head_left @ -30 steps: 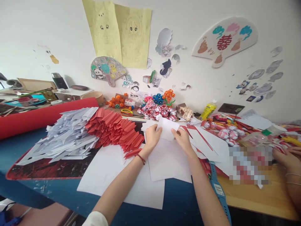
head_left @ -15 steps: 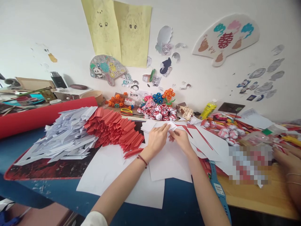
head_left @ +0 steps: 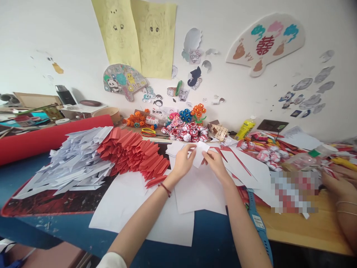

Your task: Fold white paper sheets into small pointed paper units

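Across the near side of the blue-covered desk [head_left: 212, 238] reach the left forearm [head_left: 145, 219], with a white sleeve [head_left: 111, 260] and a dark red cord [head_left: 165, 190] round its wrist, and the right forearm [head_left: 241, 219]. A blue strap [head_left: 252, 204] with a pale label lies just beside the latter. Under the arms, two large white sheets [head_left: 117, 212] overlap.

Further on, above the upper sheet, a small white paper [head_left: 201, 150] is held up between the two hands. The grip of the right hand [head_left: 216, 163] pinches its right edge, thumb in front and fingers behind. The left hand [head_left: 182, 163] is at the left edge, thumb and forefinger apart at their bases; I cannot tell whether its grip is closed on the paper. Just left of them is a short stack of white paper [head_left: 173, 148].

To the left, folded red strips [head_left: 139, 149] lie packed beside a loose heap of folded white strips [head_left: 75, 160], both on a dark, red-edged mat [head_left: 80, 201]. At the far right, another person's hand [head_left: 338, 186] is over a wooden surface [head_left: 295, 230].

Behind stand red-and-white paper flowers [head_left: 186, 133] and a yellow bottle [head_left: 245, 128]. On the wall [head_left: 212, 18] hang yellow drawings [head_left: 156, 44] and a white fan shape [head_left: 267, 59].
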Demonstrator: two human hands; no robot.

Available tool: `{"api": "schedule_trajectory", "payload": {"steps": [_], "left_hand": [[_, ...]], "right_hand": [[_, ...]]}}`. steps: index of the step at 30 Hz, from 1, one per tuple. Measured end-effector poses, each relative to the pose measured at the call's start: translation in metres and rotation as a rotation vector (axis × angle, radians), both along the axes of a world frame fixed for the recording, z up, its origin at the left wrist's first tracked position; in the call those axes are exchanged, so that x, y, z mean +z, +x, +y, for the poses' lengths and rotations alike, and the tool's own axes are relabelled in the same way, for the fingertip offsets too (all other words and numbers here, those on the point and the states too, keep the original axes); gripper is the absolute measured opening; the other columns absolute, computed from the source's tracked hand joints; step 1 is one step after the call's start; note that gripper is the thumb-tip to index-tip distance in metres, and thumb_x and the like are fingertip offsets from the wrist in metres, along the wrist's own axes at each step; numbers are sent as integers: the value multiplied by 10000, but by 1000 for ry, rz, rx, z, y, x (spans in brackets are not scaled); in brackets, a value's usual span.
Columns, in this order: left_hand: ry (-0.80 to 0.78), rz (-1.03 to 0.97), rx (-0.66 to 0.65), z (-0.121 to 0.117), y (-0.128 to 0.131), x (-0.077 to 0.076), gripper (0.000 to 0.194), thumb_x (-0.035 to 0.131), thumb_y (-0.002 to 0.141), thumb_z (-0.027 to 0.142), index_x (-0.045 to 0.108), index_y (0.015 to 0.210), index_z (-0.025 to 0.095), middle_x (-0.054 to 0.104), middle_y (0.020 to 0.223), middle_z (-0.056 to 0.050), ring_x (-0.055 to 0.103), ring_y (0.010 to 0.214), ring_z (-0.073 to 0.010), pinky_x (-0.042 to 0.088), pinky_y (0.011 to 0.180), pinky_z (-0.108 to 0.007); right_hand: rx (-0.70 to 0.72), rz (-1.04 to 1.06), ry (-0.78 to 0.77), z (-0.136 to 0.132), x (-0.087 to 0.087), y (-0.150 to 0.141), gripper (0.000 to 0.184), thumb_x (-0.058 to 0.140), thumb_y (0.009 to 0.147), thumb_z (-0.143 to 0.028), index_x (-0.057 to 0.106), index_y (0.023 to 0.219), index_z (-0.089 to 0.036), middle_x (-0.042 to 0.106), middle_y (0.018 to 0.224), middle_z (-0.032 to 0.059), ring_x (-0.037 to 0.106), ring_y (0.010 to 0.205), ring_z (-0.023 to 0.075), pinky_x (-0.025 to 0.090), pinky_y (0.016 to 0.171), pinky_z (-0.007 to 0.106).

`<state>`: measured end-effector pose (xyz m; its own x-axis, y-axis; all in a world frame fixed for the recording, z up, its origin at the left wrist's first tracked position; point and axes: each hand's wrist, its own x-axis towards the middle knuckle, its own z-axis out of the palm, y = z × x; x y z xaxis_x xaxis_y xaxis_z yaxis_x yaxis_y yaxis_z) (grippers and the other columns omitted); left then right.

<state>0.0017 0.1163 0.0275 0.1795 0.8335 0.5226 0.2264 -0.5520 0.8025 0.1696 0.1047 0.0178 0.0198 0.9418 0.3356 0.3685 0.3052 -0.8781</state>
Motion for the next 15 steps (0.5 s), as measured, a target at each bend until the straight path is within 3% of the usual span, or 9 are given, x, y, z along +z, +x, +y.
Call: {"api": "schedule_trajectory", "payload": {"steps": [4,9,15], "left_hand": [[-214,-173,-74,10,-2,-5,231,593,860,295,678,1017,148,702,1051,-106,663,846,-189,518,739,-287],[-232,-214,-68,14,-3,-9,209,653,811,293,711,924,126,723,947,-104,657,808,-182,514,729,-275],[-240,-233,-42,15,-4,-9,218,675,791,311,710,904,128,725,905,-98,655,770,-175,508,713,-270]], "right_hand": [[29,-62,38,-2,3,-1,390,524,874,-515,574,699,-171,571,604,6,523,582,149,377,555,253],[-13,-92,36,-1,2,0,412,557,855,-519,526,618,-183,483,542,-17,472,526,134,356,533,256],[-4,-53,37,-5,7,0,369,571,854,-495,603,677,-173,522,561,-4,482,530,139,369,544,262]]}}
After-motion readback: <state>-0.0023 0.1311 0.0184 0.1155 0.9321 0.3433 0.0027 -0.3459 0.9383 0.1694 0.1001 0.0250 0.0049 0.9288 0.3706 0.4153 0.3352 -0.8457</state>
